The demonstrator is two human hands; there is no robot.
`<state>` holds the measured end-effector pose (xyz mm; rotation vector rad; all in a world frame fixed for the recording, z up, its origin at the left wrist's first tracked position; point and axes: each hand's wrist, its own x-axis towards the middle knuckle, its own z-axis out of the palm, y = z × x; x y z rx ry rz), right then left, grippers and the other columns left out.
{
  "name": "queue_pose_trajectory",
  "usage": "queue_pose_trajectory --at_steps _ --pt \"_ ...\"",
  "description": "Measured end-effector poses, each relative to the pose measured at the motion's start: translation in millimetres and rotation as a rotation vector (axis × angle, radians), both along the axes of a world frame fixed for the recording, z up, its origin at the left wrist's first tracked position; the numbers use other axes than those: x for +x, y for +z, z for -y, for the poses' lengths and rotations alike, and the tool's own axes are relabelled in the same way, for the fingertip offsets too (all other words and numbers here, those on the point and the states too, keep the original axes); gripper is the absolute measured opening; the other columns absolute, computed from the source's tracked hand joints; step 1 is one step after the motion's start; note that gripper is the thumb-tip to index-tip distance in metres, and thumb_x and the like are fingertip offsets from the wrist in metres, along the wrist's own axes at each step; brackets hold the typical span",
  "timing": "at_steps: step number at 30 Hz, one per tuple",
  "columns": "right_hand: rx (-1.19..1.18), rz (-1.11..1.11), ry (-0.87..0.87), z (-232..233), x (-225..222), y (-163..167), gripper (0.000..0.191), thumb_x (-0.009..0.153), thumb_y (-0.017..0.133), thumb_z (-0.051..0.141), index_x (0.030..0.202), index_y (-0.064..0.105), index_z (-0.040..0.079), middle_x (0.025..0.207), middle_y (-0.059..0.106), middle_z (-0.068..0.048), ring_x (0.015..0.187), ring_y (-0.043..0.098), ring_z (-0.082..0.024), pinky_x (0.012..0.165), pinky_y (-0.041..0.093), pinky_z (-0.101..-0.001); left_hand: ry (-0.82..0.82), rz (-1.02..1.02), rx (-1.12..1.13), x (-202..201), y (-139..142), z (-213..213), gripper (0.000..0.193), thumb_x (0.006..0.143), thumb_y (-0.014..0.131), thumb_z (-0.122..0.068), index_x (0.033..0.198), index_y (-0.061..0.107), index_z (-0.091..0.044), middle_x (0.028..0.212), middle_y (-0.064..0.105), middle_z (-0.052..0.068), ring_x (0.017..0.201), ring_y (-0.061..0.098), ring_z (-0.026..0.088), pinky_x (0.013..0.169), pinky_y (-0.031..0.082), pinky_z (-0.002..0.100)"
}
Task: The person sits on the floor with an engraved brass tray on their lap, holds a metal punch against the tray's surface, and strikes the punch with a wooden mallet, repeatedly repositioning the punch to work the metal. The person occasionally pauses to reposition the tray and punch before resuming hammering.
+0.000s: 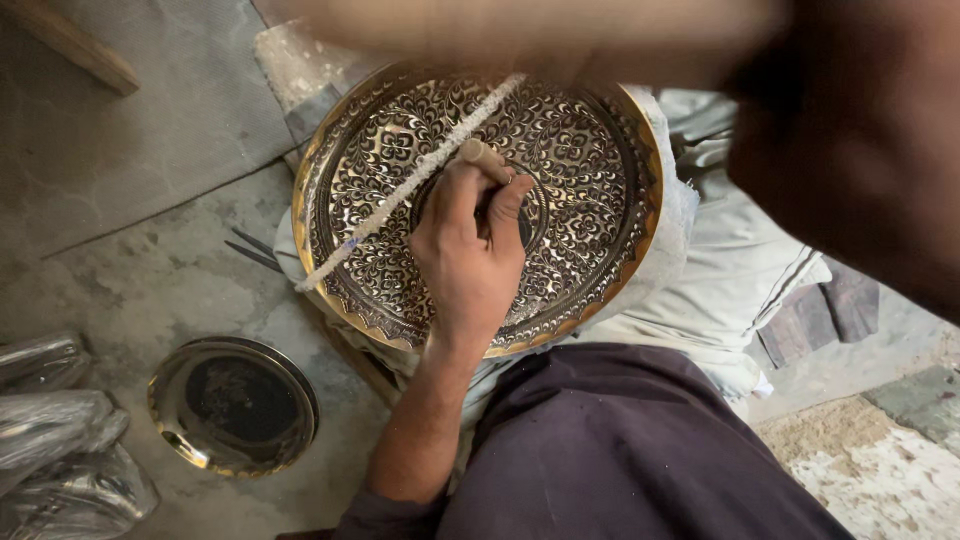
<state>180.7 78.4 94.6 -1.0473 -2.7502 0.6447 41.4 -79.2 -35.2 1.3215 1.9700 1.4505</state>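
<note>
A large round brass plate (590, 150) with dense engraved floral patterns rests tilted on pale cloth in front of me. My left hand (468, 250) lies on the plate's middle, fingers closed around a short punch-like tool (482, 156) whose blunt tan end sticks up. A thin white twisted rod (400, 190) runs diagonally across the plate's left half, just left of that hand. My right arm is a motion-blurred streak along the top edge (520, 30), leading from a dark sleeve (860, 150). Its hand and whatever it holds are too blurred to make out.
A small shiny brass dish (235, 405) with a dark centre lies on the concrete floor at lower left. Plastic-wrapped items (55, 430) sit at the left edge. Thin metal tools (255, 250) poke out beside the plate. Pale folded sacks (740, 290) lie to the right.
</note>
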Motion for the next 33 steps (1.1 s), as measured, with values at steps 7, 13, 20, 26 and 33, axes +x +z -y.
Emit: queue_pose_trajectory --at_steps 7,13,20,26,33 --pt "0.365 0.222 0.164 1.0 22.0 3.8 0.050 0.079 0.065 -0.018 0.125 0.070 -0.001 0.101 0.071 -0.021 0.082 0.070 -0.034 0.073 0.056 -0.0409 -0.033 -0.036 -0.030 -4.8 -1.5 -1.0 0.019 0.106 0.070 -0.022 0.109 0.059 -0.007 0.097 0.069 0.005 0.088 0.072 0.023 0.076 0.057 0.037" --pt "0.230 0.113 0.069 7.0 45.3 -15.6 0.046 0.087 0.059 -0.021 0.130 0.060 -0.004 0.108 0.068 -0.022 0.092 0.069 -0.034 0.080 0.056 -0.0386 -0.106 -0.062 -0.050 -10.6 1.9 -2.0 0.021 0.107 0.071 -0.022 0.118 0.061 -0.007 0.097 0.068 0.007 0.084 0.072 0.023 0.073 0.057 0.036" --pt "0.102 -0.076 -0.109 30.6 97.0 -46.2 0.042 0.096 0.052 -0.024 0.135 0.049 -0.007 0.115 0.063 -0.024 0.104 0.068 -0.033 0.089 0.055 -0.0361 -0.366 -0.135 -0.086 -25.5 2.6 -18.9 0.029 0.104 0.070 -0.017 0.131 0.063 -0.010 0.098 0.071 0.009 0.082 0.074 0.023 0.067 0.059 0.036" --pt "-0.123 -0.279 -0.452 77.1 123.8 -65.8 0.037 0.100 0.058 -0.020 0.131 0.045 -0.006 0.114 0.061 -0.019 0.100 0.064 -0.027 0.085 0.053 -0.0316 -0.644 -0.214 -0.062 -41.9 19.6 -30.6 0.031 0.103 0.067 -0.004 0.133 0.060 -0.010 0.105 0.069 0.014 0.092 0.073 0.032 0.079 0.059 0.040" --pt "-0.175 -0.530 -0.768 121.8 127.6 -115.0 0.041 0.096 0.068 -0.004 0.130 0.046 -0.003 0.108 0.067 -0.012 0.099 0.069 -0.021 0.090 0.058 -0.0298 -0.919 -0.359 -0.102 -45.5 33.2 -57.7 0.022 0.097 0.057 -0.006 0.116 0.064 -0.012 0.086 0.065 0.013 0.082 0.070 0.037 0.066 0.055 0.048"
